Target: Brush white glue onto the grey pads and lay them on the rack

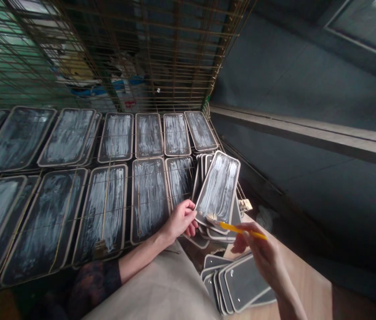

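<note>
My right hand [256, 245] grips a brush [230, 227] with a yellow handle. Its bristles touch the lower end of a dark rectangular panel [219, 186] with a pale rim and rounded corners. Streaks of white coating run lengthwise over this panel, which rests tilted on a pile of similar ones. At the panel's lower left corner, my left hand [183, 218] pinches the edge between thumb and fingers. Close below my right hand lies a stack of uncoated dark panels [246, 282], slightly fanned out.
Rows of white-streaked panels [150, 195] lie on a wire rack to the left. Behind them rises a wire grid [174, 53]. A grey wall with a ledge [308, 126] runs along the right. The stack rests on a wooden board [303, 284].
</note>
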Demonstrator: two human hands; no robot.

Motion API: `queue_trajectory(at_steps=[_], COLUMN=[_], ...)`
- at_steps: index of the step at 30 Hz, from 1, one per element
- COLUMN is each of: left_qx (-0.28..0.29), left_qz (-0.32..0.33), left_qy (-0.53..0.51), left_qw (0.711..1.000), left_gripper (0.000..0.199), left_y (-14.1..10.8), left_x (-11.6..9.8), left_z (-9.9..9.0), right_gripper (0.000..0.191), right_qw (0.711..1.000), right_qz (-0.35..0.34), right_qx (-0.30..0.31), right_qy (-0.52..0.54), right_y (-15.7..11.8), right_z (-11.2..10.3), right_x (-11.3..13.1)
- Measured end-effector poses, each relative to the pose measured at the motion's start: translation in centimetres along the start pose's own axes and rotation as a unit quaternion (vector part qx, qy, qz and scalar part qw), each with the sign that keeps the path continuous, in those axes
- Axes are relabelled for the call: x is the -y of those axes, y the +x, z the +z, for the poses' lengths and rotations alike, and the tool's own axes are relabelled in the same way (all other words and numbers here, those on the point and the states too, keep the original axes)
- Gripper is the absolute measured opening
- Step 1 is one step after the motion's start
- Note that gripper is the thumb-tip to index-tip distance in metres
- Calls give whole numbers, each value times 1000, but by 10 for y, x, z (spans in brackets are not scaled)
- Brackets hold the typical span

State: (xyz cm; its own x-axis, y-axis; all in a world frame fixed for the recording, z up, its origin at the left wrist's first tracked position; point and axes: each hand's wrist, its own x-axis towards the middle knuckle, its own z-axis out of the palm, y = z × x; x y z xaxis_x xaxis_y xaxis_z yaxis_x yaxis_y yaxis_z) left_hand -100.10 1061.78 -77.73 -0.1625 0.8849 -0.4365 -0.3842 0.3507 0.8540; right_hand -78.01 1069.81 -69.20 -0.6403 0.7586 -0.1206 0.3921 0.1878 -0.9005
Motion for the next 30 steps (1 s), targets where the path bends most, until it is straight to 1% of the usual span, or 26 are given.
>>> queue_trajectory(at_steps=[3, 5, 7, 9, 11, 13, 14, 16, 20, 24, 27, 30], left_qx=[2, 5, 6, 8, 6, 1, 0, 0, 1, 9, 12, 8], left_qz=[-1, 1, 2, 2, 3, 6, 7, 6, 7, 15, 17, 14], left_qy=[-4, -4, -3, 0, 5, 7, 6, 4, 4, 8, 16, 24], left_qw=[1000, 1000, 1000, 1000, 1000, 1000, 1000, 1000, 1000, 1000, 1000, 1000], left_gripper=[30, 30, 28, 26, 26, 26, 26, 26, 26, 25, 25, 25], left_y=[1, 2, 3, 3, 3, 3, 2, 2, 2, 3, 4, 5], left_x=[1, 2, 3, 3, 2, 2, 2, 2, 3, 4, 4, 4], left_z=[0, -1, -1, -1, -1, -1, 0, 0, 0, -1, -2, -1], right_gripper=[30, 32, 31, 29, 28, 29, 29, 29, 29, 33, 34, 35], right_qw=[993, 984, 975, 965, 960, 960, 961, 962, 960, 955, 950, 942], right_qz=[41, 51, 47, 43, 47, 64, 72, 83, 89, 88, 61, 25], right_qx=[-75, -137, -196, -230, -229, -199, -186, -181, -223, -261, -295, -325], right_qy=[86, 99, 100, 117, 154, 185, 191, 184, 145, 110, 86, 77], right_y=[6, 10, 11, 11, 11, 10, 9, 6, -2, -1, 12, 35], right_z=[-7, -10, -9, -2, 9, 20, 23, 25, 11, -2, -6, -5], right_x=[-6, -9, -8, -7, -8, -12, -15, -21, -28, -26, -25, -28])
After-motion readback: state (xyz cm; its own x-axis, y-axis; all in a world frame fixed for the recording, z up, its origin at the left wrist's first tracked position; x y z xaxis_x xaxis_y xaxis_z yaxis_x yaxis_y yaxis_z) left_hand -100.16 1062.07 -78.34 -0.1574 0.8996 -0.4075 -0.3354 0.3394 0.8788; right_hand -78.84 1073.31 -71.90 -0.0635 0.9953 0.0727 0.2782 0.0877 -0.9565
